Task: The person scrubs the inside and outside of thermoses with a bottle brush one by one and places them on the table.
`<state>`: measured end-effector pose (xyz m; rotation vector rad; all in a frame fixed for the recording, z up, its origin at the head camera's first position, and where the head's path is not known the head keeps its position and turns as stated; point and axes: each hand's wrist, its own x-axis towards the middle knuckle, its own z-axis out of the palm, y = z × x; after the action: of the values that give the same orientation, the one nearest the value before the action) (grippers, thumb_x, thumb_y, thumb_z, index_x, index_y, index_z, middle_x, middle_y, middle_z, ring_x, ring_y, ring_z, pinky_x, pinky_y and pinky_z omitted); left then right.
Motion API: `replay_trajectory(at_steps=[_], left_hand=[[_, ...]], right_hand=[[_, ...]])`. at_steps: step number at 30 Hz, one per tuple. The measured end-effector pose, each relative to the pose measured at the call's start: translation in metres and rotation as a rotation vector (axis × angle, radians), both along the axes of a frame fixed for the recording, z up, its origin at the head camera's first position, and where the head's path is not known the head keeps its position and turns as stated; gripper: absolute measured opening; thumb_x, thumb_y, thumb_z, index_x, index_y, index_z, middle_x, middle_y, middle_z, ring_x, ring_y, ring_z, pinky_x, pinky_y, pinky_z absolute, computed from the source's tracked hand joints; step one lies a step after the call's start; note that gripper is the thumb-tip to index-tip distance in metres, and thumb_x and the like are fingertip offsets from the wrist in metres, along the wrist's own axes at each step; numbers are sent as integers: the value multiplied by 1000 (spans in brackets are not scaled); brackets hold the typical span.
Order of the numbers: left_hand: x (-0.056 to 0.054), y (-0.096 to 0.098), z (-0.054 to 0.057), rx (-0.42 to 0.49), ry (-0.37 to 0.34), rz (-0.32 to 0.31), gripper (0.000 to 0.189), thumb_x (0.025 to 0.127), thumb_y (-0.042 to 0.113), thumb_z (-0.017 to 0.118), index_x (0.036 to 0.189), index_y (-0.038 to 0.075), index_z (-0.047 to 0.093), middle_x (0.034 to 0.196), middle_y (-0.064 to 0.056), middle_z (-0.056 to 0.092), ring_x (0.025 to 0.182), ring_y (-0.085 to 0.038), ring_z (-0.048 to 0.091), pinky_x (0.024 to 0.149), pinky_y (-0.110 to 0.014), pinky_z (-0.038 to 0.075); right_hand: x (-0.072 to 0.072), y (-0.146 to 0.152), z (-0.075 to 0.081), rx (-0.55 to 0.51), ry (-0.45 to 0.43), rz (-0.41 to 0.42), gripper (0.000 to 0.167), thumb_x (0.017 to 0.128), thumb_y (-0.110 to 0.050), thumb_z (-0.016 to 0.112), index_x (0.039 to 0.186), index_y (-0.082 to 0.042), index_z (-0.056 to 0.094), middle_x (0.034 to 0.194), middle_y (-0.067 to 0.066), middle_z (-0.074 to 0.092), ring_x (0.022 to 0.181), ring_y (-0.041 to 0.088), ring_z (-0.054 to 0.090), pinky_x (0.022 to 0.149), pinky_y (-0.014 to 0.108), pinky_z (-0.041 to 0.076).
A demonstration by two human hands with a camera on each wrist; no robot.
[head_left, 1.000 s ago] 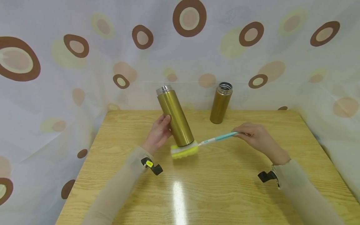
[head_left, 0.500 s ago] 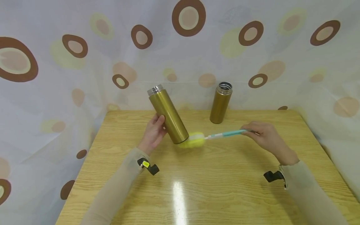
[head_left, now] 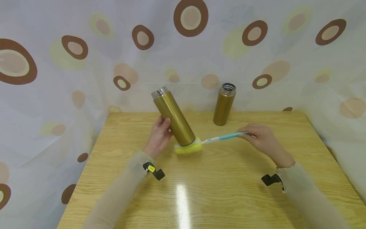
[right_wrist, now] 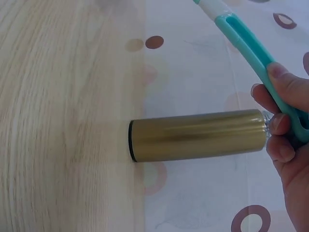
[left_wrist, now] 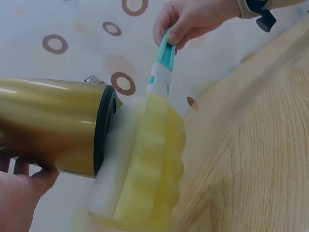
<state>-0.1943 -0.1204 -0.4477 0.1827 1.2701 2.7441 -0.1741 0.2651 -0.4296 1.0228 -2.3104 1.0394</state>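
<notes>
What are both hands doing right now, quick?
Left hand: closed, holding the tilted gold bottle.
Right hand: closed, holding the blue-green handle of the yellow-and-white brush.

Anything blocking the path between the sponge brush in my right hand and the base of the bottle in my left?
Nothing visible is in the way. The sponge head is right up against the dark base of the held bottle. The second bottle stands farther back, outside that path.
</notes>
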Motion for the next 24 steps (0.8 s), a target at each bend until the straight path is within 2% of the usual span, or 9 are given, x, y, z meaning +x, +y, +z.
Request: replay_trajectory(at_steps=[3, 10, 18, 24], left_hand=[[1, 1, 0, -1, -4, 1, 68, 66, 42, 93, 125, 22, 64, 120, 3, 68, 112, -16, 63, 100, -37, 51], [-1, -11, 1, -35, 9, 64, 74, 67, 44, 91, 130, 19, 61, 124, 2, 67, 116, -17, 63, 102, -39, 50], [-2, -12, -1, -24, -8, 84, 78, 68, 39, 93, 134, 15, 58, 126, 0, 65, 117, -19, 62, 105, -41, 49], [-2, -1, -1, -11, -23, 98, 74, 63, 38, 95, 127, 17, 64, 121, 1, 66, 114, -17, 63, 100, -40, 51]], right_hand=[[-1, -3, -3, 8, 13, -2, 37, 72, 18, 81, 99, -6, 80, 81, -1, 71, 61, 2, 43, 54, 17, 36], [2, 6, 2, -1, -8, -68, 38, 72, 18, 82, 99, -9, 81, 89, 2, 75, 62, 1, 46, 58, 15, 39], [3, 5, 3, -42, 13, 57, 40, 70, 19, 82, 99, -8, 81, 86, -1, 74, 66, 2, 48, 58, 17, 40], [1, -10, 0, -26, 31, 72, 36, 73, 16, 82, 100, -7, 80, 82, -2, 71, 63, 3, 44, 56, 18, 37]])
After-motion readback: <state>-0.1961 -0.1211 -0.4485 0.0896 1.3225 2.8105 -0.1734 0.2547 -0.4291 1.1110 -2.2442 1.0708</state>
